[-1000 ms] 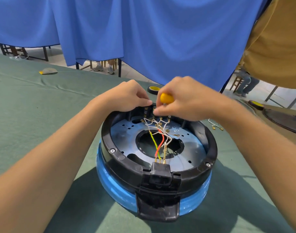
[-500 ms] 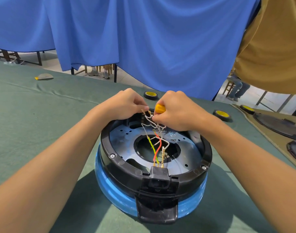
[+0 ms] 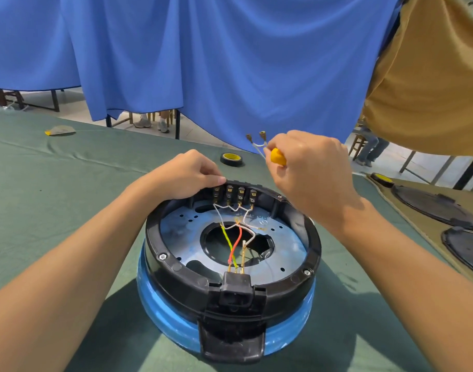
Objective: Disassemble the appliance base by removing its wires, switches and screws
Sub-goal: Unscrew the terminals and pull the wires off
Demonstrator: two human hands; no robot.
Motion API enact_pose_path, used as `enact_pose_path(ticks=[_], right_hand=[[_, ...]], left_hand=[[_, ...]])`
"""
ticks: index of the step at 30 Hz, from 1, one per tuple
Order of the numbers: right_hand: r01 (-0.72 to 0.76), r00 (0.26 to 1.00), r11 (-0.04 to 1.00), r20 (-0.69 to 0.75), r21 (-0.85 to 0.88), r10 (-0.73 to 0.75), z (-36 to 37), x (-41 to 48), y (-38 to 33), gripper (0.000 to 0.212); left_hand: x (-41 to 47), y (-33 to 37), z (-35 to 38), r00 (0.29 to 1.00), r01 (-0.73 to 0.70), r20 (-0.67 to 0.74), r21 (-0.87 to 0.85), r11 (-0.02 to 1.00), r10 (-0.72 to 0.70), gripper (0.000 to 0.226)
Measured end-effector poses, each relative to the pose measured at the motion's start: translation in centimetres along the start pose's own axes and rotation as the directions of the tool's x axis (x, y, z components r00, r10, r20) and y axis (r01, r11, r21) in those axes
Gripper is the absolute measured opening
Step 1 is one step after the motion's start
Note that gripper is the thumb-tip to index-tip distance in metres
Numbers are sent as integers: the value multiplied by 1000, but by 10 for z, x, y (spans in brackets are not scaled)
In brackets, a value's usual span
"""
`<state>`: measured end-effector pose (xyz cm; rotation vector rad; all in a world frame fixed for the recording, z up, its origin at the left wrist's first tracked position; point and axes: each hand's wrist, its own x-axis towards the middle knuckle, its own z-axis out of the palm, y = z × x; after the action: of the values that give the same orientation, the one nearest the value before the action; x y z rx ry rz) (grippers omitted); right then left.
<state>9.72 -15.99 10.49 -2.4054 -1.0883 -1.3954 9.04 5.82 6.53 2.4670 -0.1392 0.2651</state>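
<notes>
Green cloth covered the worktop, and the appliance base sat on it just in front of the person, underside up, so that its wiring lay open to reach. At the near edge a black socket block held brass terminals, from which a red wire, a yellow-green wire and a white one ran over the central hole toward the far rim. Two screws showed in the black ring, left and right, not yet taken out. Against the far rim stood a row of four switches, their lower tabs linked by a white jumper wire. The left hand gripped that rim just left of the switches, fingers curled over it, most likely to steady the base against pulling. The right hand hovered above the far right of the rim, closed round a yellow-handled tool and pinching alongside it a loose white wire whose two brass terminals hung free in the air, apparently ready to be set aside. Beyond, a roll of tape lay on the cloth, and a blue curtain closed off the far side.
</notes>
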Motion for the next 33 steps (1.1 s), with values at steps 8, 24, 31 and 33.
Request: enact_pose_path(ticks=[8, 24, 31, 33], right_hand=[[-523, 852, 833, 114, 180, 511, -16, -2, 61, 27], [-669, 301, 682, 732, -295, 611, 18, -80, 132, 23], [-663, 339, 694, 714, -281, 613, 33, -82, 133, 27], [-646, 321, 704, 731, -295, 602, 30, -78, 131, 26]], left_hand=[[-2, 9, -5, 999, 22, 45, 112, 993, -27, 19], [0, 20, 7, 986, -120, 141, 198, 973, 93, 27], [-1, 19, 5, 986, -113, 143, 182, 977, 87, 28], [-1, 20, 6, 986, -109, 145, 178, 978, 83, 28]])
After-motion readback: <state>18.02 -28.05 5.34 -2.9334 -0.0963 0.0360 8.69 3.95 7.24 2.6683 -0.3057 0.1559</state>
